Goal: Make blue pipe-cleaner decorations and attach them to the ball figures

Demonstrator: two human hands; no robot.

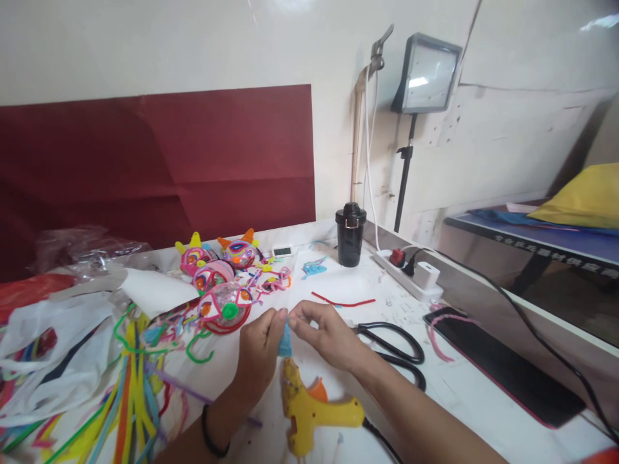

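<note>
Near the middle of the table, my left hand [261,348] is closed with its thumb and fingers pinched on a small light-blue fuzzy piece [285,343], which looks made of pipe cleaner. My right hand [326,335] pinches the upper end of the same piece; its fingertips partly hide it. Just below the hands lies a yellow hot glue gun [302,415] with an orange trigger, its nozzle end close under the blue piece. Black-handled scissors [418,351] rest beside my right wrist, partly covered by it. Beyond my hands is a red pipe cleaner [341,302].
Several decorated animal-face ornaments [225,309] stand at the back left. Loose coloured pipe cleaners [128,393] and a white bag [62,354] crowd the left. A black cup [350,238], a power strip [411,277] and a dark phone-like slab [503,367] are rightward.
</note>
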